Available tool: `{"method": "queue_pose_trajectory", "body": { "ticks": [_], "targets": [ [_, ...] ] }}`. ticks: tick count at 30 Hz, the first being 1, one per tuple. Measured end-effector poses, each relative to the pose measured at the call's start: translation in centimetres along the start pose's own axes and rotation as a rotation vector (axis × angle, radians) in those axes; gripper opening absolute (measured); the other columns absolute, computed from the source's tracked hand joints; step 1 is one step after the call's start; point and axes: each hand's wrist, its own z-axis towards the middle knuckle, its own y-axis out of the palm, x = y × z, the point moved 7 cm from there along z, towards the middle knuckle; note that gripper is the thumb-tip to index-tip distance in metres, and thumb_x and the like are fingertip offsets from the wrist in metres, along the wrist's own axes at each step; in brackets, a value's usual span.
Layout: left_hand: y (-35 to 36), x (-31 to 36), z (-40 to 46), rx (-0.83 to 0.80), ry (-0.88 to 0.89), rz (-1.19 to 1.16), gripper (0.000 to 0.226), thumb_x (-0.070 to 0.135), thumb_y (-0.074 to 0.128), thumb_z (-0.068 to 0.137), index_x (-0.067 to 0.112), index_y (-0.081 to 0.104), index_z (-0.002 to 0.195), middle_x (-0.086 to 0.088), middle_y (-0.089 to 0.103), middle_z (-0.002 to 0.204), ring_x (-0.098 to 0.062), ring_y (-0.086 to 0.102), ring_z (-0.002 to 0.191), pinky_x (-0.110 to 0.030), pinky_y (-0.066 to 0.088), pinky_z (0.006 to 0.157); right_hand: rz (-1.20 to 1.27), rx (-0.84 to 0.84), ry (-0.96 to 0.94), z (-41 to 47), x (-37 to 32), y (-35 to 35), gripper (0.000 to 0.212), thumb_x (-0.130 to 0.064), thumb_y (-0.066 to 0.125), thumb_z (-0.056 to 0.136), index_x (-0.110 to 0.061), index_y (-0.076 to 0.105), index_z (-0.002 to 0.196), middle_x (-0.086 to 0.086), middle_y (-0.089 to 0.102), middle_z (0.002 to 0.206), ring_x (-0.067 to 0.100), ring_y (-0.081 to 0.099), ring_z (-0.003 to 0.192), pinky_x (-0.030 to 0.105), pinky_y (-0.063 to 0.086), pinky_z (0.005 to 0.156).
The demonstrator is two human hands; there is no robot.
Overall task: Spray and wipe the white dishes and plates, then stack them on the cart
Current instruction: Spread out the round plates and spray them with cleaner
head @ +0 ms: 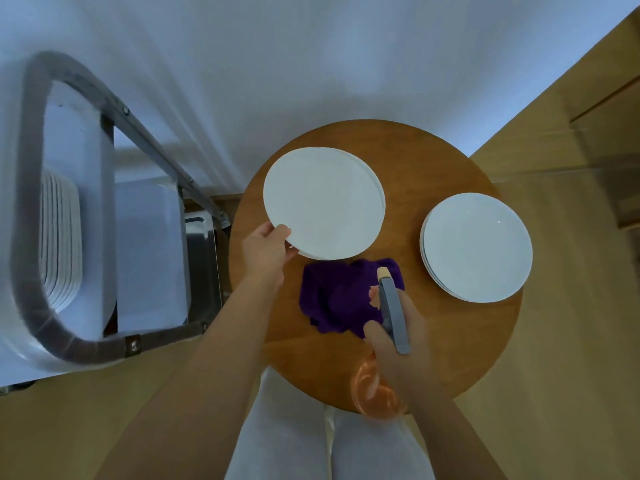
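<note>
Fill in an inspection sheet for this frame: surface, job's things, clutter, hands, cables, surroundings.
Surface: round wooden table, bare wood around the items.
Job's things: left plate stack; right plate stack; purple cloth lying between them; spray bottle, orange body, grey head.
Clutter: nothing seen.
Hands: left hand grips the top plate's near rim; right hand holds the spray bottle above the cloth.
Cables: nothing seen.
Surroundings: metal cart at left with stacked white dishes; wooden floor; white curtain behind.
</note>
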Motion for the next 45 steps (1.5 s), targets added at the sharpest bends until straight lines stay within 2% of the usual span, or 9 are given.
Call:
{"method": "queue_pose_trajectory", "body": {
  "ticks": [6, 9, 13, 20, 26, 31, 38, 41, 45],
  "targets": [
    [-0.2, 2.0, 1.3, 0.023, 0.343, 0.626, 0.025, 0.012, 0.051, 0.092, 0.017, 0.053, 0.068, 0.01, 0.052, 0.063, -0.007, 0.048, 0.056, -0.015, 0.037, 0.049, -0.026, -0.006, 0.078, 0.4, 0.8, -0.2, 0.028, -0.018, 0.056, 0.067, -0.035, 0.049, 0.088, -0.013, 0.053, 0.066, -0.003, 0.054, 0.063, 0.006, 0.042, 0.051],
    [-0.2, 1.9, 1.7, 0.056, 0.427, 0.849, 0.018, 0.021, 0.049, 0.093, 0.006, 0.057, 0.099, -0.001, 0.054, 0.087, -0.013, 0.053, 0.075, -0.02, 0.04, 0.063, 0.0, -0.14, 0.08, 0.5, 0.5, 0.3, 0.037, -0.017, 0.055, 0.074, -0.047, 0.053, 0.096, -0.024, 0.061, 0.083, -0.008, 0.058, 0.078, 0.004, 0.045, 0.063],
    [-0.3, 1.3, 2.1, 0.094, 0.394, 1.016, 0.048, 0.033, 0.044, 0.097, 0.016, 0.037, 0.141, -0.009, 0.045, 0.118, -0.015, 0.048, 0.093, -0.027, 0.041, 0.077, -0.023, 0.023, -0.013, 1.4, 0.1, -0.1, 0.023, -0.02, 0.067, 0.075, -0.036, 0.05, 0.08, -0.014, 0.055, 0.06, -0.006, 0.049, 0.054, 0.006, 0.041, 0.048],
    [0.8, 1.4, 0.0, 0.173, 0.363, 1.14, 0.07, 0.041, 0.039, 0.099, 0.011, 0.005, 0.152, -0.016, 0.037, 0.136, -0.025, 0.046, 0.113, -0.026, 0.035, 0.081, -0.028, -0.041, 0.118, 1.6, 1.7, -0.8, 0.022, -0.017, 0.056, 0.067, -0.031, 0.049, 0.083, -0.014, 0.048, 0.062, -0.002, 0.052, 0.057, 0.007, 0.041, 0.048],
    [7.0, 0.4, -4.8, 0.094, 0.653, 1.032, 0.05, 0.033, 0.056, 0.091, 0.013, 0.042, 0.134, -0.007, 0.048, 0.118, -0.017, 0.05, 0.102, -0.026, 0.047, 0.078, -0.053, -0.016, 0.15, 2.2, 2.6, -3.4, 0.021, -0.022, 0.056, 0.067, -0.034, 0.048, 0.082, -0.018, 0.051, 0.062, -0.004, 0.054, 0.061, 0.007, 0.041, 0.048],
    [14.3, -5.2, -5.2, -0.277, 0.441, 1.069, 0.022, 0.036, 0.049, 0.095, 0.017, 0.06, 0.098, 0.006, 0.059, 0.086, -0.012, 0.057, 0.082, -0.023, 0.04, 0.065, -0.033, 0.033, 0.15, 2.7, 3.4, -6.7, 0.012, -0.055, 0.057, 0.068, -0.055, 0.057, 0.081, -0.032, 0.057, 0.065, -0.009, 0.056, 0.065, 0.007, 0.04, 0.054],
    [20.7, -9.6, -4.2, -0.381, 0.298, 1.239, 0.024, 0.044, 0.049, 0.094, 0.021, 0.052, 0.087, 0.008, 0.052, 0.072, -0.006, 0.049, 0.065, -0.022, 0.034, 0.051, -0.098, 0.041, 0.211, 3.1, 5.7, -11.6, 0.014, -0.017, 0.058, 0.077, -0.028, 0.05, 0.082, -0.008, 0.049, 0.064, 0.008, 0.046, 0.055, 0.012, 0.042, 0.052],
    [22.0, -10.2, -3.4, -0.364, 0.279, 1.281, 0.028, 0.046, 0.049, 0.094, 0.018, 0.051, 0.092, 0.006, 0.052, 0.076, -0.008, 0.05, 0.068, -0.02, 0.032, 0.049, -0.094, -0.04, 0.221, 3.4, 6.7, -13.2, 0.031, -0.005, 0.062, 0.083, -0.028, 0.053, 0.102, -0.018, 0.054, 0.08, 0.001, 0.057, 0.069, 0.01, 0.044, 0.062],
    [22.6, -10.7, -2.9, -0.316, 0.296, 1.348, 0.028, 0.043, 0.052, 0.094, 0.015, 0.051, 0.094, 0.001, 0.053, 0.083, -0.013, 0.053, 0.075, -0.02, 0.032, 0.049, 0.004, -0.031, 0.211, 4.0, 7.1, -14.6, 0.04, -0.008, 0.064, 0.084, -0.045, 0.05, 0.093, -0.02, 0.052, 0.081, -0.013, 0.056, 0.077, 0.003, 0.043, 0.066]
  ]
}}
